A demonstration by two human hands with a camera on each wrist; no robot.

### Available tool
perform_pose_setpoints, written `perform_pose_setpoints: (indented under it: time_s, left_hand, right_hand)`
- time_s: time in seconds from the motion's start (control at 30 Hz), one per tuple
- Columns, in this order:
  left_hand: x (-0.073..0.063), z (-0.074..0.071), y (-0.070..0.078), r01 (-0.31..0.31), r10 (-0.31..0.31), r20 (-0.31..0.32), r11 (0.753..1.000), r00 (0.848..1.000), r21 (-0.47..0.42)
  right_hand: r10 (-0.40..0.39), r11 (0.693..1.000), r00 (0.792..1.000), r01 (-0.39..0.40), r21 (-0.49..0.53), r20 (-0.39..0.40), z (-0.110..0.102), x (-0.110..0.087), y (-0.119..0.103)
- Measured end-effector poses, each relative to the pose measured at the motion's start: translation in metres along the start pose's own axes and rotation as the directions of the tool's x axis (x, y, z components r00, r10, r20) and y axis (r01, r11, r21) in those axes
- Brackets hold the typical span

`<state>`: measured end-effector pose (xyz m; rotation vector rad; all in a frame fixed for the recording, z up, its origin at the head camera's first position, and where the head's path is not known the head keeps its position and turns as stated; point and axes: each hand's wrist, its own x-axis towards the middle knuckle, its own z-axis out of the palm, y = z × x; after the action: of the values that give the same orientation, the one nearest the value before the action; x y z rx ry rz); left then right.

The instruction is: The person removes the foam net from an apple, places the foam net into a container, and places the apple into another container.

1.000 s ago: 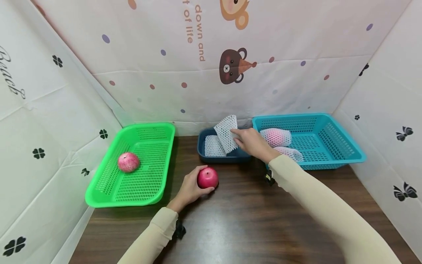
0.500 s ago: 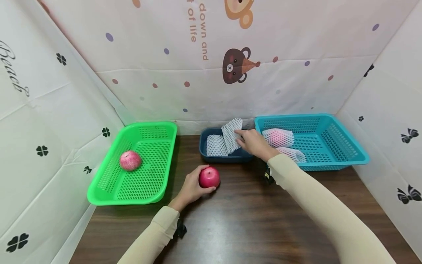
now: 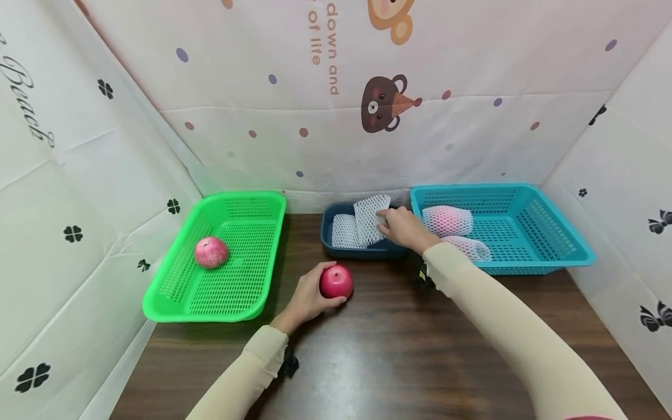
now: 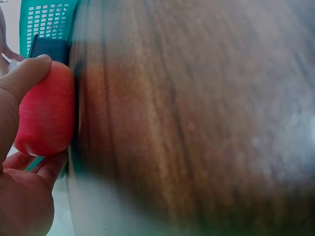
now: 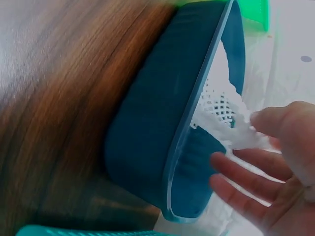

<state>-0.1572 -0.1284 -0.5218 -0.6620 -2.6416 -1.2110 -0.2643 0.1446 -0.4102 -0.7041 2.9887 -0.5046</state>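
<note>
A red apple (image 3: 336, 282) stands on the table in the head view, and my left hand (image 3: 307, 297) grips it from the left, thumb and fingers on opposite sides. The left wrist view shows the same apple (image 4: 48, 110) close up. Over the dark blue box (image 3: 362, 254), my right hand (image 3: 404, 227) pinches a white foam net sleeve (image 3: 370, 218) between thumb and index finger. In the right wrist view the sleeve (image 5: 219, 110) hangs partly inside the box, the other fingers spread near the rim. Another foam net (image 3: 345, 233) lies in the box's left part.
On the left a green basket (image 3: 262, 297) holds one pinkish-red apple (image 3: 211, 252). A blue basket (image 3: 564, 256) at the right holds a net-wrapped fruit (image 3: 446, 220) and another netted bundle (image 3: 468, 248). A printed cloth (image 3: 236, 76) hangs behind the table (image 3: 388, 350).
The foam sleeve in my right hand has come down slightly towards the box. My left hand stays on the apple. The whole head view has shifted a little.
</note>
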Motion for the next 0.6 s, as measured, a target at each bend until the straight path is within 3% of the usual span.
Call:
perform_pose_setpoints:
  time_s: [0.33, 0.6]
  left_hand:
    - [0.002, -0.002, -0.001, 0.017, -0.018, 0.026, 1.0, 1.0, 0.003]
    - [0.003, -0.001, -0.001, 0.022, -0.022, 0.032, 1.0, 0.999, 0.002]
  right_hand:
    - [0.044, 0.989, 0.988, -0.022, -0.145, 0.151, 0.004, 0.008, 0.001]
    - [0.076, 0.961, 0.982, -0.026, -0.276, 0.171, 0.009, 0.012, 0.004]
